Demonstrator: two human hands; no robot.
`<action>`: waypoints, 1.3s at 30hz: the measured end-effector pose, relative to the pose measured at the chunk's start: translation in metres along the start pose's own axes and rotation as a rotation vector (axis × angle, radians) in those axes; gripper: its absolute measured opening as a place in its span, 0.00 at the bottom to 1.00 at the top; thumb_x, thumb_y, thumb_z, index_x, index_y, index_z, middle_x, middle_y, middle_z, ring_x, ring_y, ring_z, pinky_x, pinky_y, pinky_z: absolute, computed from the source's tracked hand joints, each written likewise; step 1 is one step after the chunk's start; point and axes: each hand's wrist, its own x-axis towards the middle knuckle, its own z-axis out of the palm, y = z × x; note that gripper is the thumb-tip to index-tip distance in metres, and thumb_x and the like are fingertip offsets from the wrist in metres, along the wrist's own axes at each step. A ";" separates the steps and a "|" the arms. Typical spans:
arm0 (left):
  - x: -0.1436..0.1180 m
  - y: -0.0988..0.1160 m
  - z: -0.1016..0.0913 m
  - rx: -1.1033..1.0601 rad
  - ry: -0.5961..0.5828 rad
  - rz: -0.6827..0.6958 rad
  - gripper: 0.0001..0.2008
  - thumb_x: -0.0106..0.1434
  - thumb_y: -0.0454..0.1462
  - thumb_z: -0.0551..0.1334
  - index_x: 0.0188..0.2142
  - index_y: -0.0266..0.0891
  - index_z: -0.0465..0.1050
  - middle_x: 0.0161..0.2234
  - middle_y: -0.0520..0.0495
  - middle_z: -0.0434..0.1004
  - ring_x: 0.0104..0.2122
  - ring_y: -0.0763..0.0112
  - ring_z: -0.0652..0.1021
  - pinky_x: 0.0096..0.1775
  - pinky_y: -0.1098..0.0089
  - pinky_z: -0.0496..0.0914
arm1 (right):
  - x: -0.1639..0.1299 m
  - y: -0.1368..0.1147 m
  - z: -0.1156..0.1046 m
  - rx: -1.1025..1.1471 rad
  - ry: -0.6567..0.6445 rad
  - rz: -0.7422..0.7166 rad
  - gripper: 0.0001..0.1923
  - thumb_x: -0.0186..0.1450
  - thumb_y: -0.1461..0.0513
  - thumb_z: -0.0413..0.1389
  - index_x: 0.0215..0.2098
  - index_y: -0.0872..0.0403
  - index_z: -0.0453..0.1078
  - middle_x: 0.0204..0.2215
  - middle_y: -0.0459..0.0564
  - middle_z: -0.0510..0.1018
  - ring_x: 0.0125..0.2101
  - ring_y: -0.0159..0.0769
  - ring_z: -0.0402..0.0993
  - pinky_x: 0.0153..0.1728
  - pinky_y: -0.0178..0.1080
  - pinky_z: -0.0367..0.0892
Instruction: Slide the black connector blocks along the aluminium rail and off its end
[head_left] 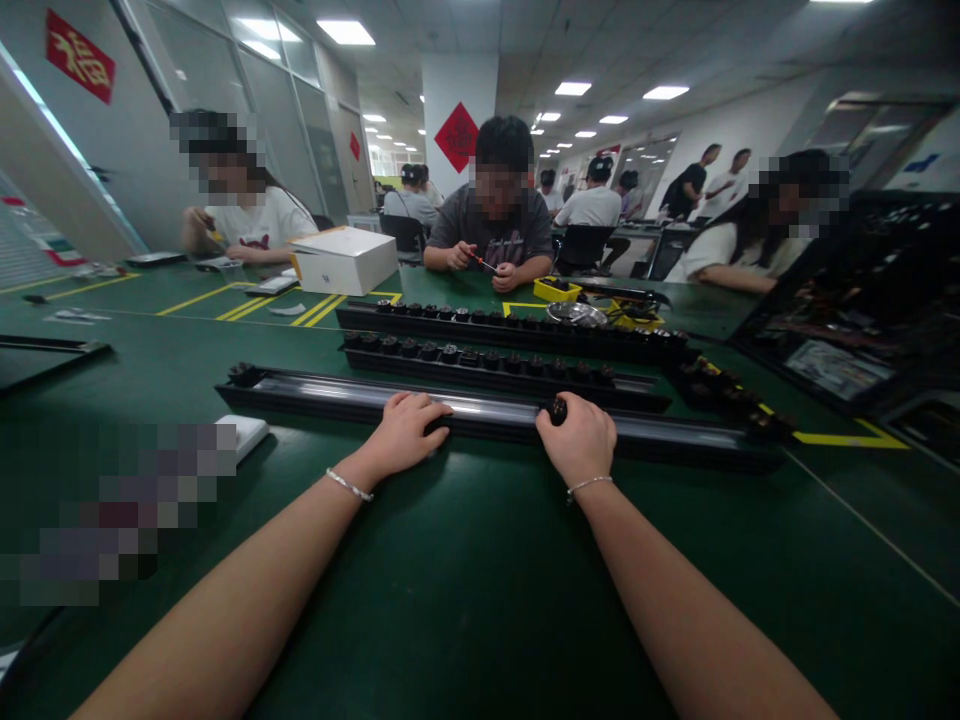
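Two bare forearms up close, reaching across a dark green table [465,600], thin bracelet on each wrist. Left hand [405,432] lying palm down on a long black rail [315,392], fingers draped flat over its shiny top face, not clamped around anything, more pressing than holding. Right hand [579,440] curled shut on a small black knob [557,409], right on top of that same rail, knob poking out above the knuckles. Rail itself running left to right across the table just ahead of both hands, near end capped with a dark fitting, far end trailing off to the right.

Behind it, two more rails [510,360] lying parallel, both packed with rows of little black knobs. Further back, a white cardboard box [345,260], a yellow tray [556,290] and a round metal dish [576,313]. Small white block [244,432] sitting left of the left hand, well apart. Yellow tape lines on the table surface.

Across the table, a person in a grey shirt [491,235] holding a red-handled tool, plus two more seated people in white tops on either side. More folks further back under the ceiling lights, red diamond sign on the pillar.
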 end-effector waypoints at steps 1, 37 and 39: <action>0.000 0.000 0.000 0.001 -0.003 -0.002 0.15 0.62 0.43 0.55 0.47 0.45 0.70 0.41 0.48 0.71 0.46 0.63 0.71 0.56 0.54 0.53 | 0.000 0.001 0.000 0.001 0.001 0.001 0.17 0.58 0.57 0.50 0.43 0.55 0.70 0.38 0.55 0.76 0.45 0.45 0.66 0.49 0.47 0.54; 0.001 0.001 0.001 0.018 0.015 -0.006 0.13 0.62 0.42 0.55 0.45 0.45 0.70 0.40 0.48 0.72 0.45 0.63 0.71 0.55 0.55 0.54 | 0.004 0.016 -0.008 -0.048 -0.011 0.051 0.19 0.58 0.57 0.49 0.45 0.56 0.70 0.40 0.56 0.76 0.45 0.45 0.67 0.48 0.46 0.58; 0.002 0.001 0.001 0.018 0.017 -0.010 0.12 0.62 0.42 0.54 0.44 0.45 0.70 0.40 0.48 0.72 0.45 0.63 0.72 0.55 0.55 0.54 | 0.004 0.016 -0.009 -0.051 -0.019 0.050 0.19 0.58 0.58 0.49 0.45 0.56 0.70 0.40 0.56 0.76 0.45 0.44 0.67 0.48 0.46 0.58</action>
